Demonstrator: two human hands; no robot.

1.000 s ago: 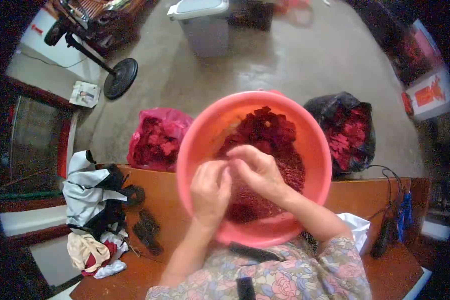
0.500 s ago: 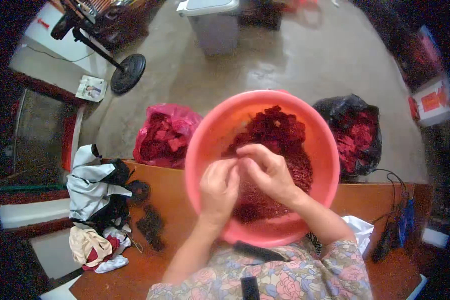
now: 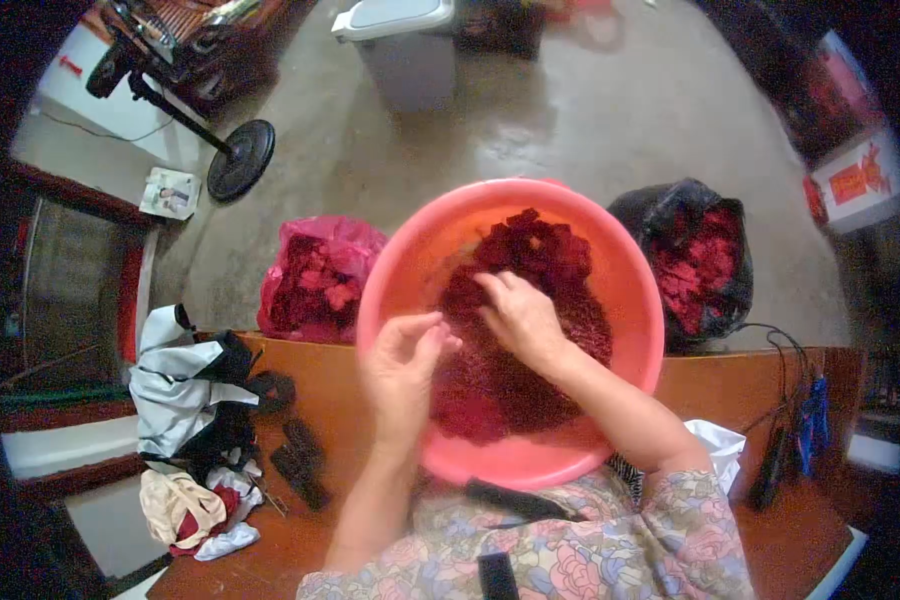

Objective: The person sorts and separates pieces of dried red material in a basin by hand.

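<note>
Light, soft red pieces (image 3: 530,300), likely best pinched singly, are being pressed under the right hand (image 3: 520,318)'s bunched fingers, while the left hand (image 3: 402,372)'s spread fingers are being held empty.

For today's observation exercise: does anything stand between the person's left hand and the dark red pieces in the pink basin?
Nothing visible does. The left hand hovers at the near rim of the pink basin, with open space to the dark red pieces; the right hand already rests on them.

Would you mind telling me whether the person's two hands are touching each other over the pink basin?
Apart. The head view shows red pieces in the gap between the left hand and the right hand, above the pink basin.
</note>
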